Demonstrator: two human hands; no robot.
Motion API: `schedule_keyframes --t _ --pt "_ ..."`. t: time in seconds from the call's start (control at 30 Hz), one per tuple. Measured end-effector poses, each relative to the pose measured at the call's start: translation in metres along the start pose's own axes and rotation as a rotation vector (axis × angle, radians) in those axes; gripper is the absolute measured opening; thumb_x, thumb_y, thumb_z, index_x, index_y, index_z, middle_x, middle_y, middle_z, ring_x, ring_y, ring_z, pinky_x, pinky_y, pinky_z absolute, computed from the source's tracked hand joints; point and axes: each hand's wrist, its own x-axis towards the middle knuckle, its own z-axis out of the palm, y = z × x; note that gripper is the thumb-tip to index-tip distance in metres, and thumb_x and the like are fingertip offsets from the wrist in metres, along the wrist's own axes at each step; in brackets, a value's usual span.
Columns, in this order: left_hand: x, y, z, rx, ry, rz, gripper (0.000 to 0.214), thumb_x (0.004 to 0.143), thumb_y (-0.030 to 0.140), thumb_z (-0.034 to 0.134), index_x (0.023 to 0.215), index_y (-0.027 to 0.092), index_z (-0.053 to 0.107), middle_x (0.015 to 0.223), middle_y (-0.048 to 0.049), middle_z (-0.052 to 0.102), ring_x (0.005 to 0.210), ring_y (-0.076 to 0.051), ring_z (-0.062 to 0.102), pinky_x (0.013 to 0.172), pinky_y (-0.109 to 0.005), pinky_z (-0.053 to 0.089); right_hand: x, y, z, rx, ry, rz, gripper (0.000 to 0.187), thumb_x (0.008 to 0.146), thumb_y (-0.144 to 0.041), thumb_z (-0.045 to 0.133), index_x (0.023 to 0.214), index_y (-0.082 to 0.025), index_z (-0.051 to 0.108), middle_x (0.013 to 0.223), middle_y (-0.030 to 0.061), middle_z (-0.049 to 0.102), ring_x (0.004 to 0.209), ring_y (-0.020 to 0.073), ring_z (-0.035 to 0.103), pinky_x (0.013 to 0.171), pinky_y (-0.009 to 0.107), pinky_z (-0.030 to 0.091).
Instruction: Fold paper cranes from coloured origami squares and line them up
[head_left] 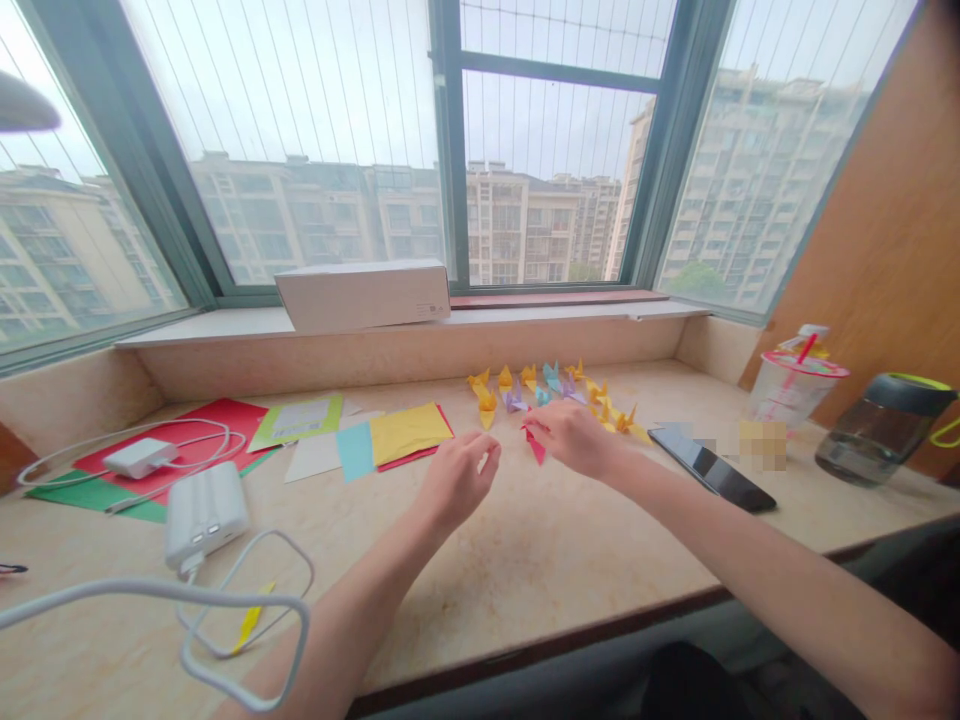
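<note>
My right hand (pixel 574 436) is closed on a small red folded paper piece (pixel 535 446), held just above the desk (pixel 525 560). My left hand (pixel 457 478) hovers a little to its left, fingers curled loosely, with nothing visible in them. Right behind the hands lie several small folded paper cranes (pixel 551 390) in yellow, orange, blue and purple. To the left of my left hand sits a stack of coloured paper sheets (pixel 394 437), yellow and blue on top.
A black phone (pixel 711 468) lies right of my right hand, with a plastic cup with straw (pixel 795 388) and a dark jar (pixel 877 430) beyond. At the left are a white power bank (pixel 205 513), a charger (pixel 140 457), cables, red and green sheets. A white box (pixel 364 294) rests on the sill.
</note>
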Motion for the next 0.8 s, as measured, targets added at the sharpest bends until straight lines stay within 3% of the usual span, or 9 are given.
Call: schedule_keyframes --t 0.13,0.2,0.27,0.4,0.5,0.67,0.8 --pt "0.004 -0.018 -0.006 0.152 -0.048 -0.063 0.024 0.099 0.026 0.046 0.089 0.021 0.067 0.092 -0.0064 0.073 0.083 -0.02 0.068 0.075 -0.029 0.047 -0.012 -0.024 0.02 -0.077 0.074 -0.539 0.029 0.097 -0.024 0.05 0.074 -0.021 0.066 0.06 0.0027 0.063 0.062 0.0173 0.053 0.067 0.03 0.038" --pt "0.006 -0.032 -0.011 0.249 -0.095 -0.12 0.025 0.1 0.025 0.043 0.094 0.021 0.068 0.096 -0.0075 0.073 0.089 -0.021 0.068 0.08 -0.03 0.047 -0.01 -0.027 0.027 -0.122 0.13 -0.684 0.031 0.098 -0.022 0.047 0.071 -0.022 0.063 0.054 0.0004 0.057 0.056 0.0162 0.047 0.062 0.03 0.034" --pt "0.007 -0.048 -0.016 0.296 -0.123 -0.158 0.023 0.097 0.019 0.045 0.097 0.02 0.068 0.099 -0.0088 0.073 0.093 -0.023 0.068 0.082 -0.031 0.047 -0.005 -0.025 0.031 -0.144 0.174 -0.742 0.031 0.098 -0.019 0.045 0.072 -0.021 0.063 0.053 -0.0003 0.056 0.054 0.0158 0.045 0.059 0.03 0.032" --pt "0.003 -0.078 -0.023 0.394 -0.19 -0.272 0.021 0.089 0.011 0.051 0.096 0.016 0.07 0.104 -0.0154 0.072 0.102 -0.03 0.066 0.087 -0.037 0.047 -0.003 -0.014 0.037 -0.031 0.229 -0.708 0.026 0.096 -0.014 0.044 0.085 -0.02 0.067 0.058 0.0004 0.062 0.056 0.0157 0.052 0.063 0.03 0.038" --pt "-0.002 -0.093 -0.023 0.42 -0.241 -0.351 0.016 0.089 0.019 0.055 0.092 0.016 0.07 0.104 -0.0161 0.073 0.102 -0.03 0.066 0.087 -0.037 0.048 -0.013 -0.01 0.04 0.189 0.252 -0.555 0.02 0.095 -0.018 0.05 0.091 -0.021 0.069 0.063 0.0011 0.066 0.058 0.0151 0.057 0.067 0.03 0.044" --pt "-0.006 -0.104 -0.02 0.374 -0.288 -0.442 0.014 0.087 0.026 0.059 0.087 0.018 0.071 0.101 -0.0137 0.074 0.102 -0.03 0.067 0.087 -0.035 0.048 -0.029 -0.014 0.032 0.527 0.31 -0.278 0.014 0.094 -0.02 0.057 0.096 -0.022 0.071 0.07 0.0017 0.072 0.067 0.0174 0.065 0.069 0.032 0.05" --pt "-0.005 -0.104 -0.021 0.338 -0.275 -0.497 0.013 0.084 0.027 0.062 0.081 0.02 0.073 0.095 -0.0116 0.075 0.097 -0.029 0.068 0.08 -0.033 0.048 -0.03 -0.016 0.025 0.528 0.291 -0.302 0.015 0.094 -0.019 0.057 0.093 -0.022 0.071 0.071 0.0017 0.072 0.064 0.017 0.065 0.069 0.033 0.05"
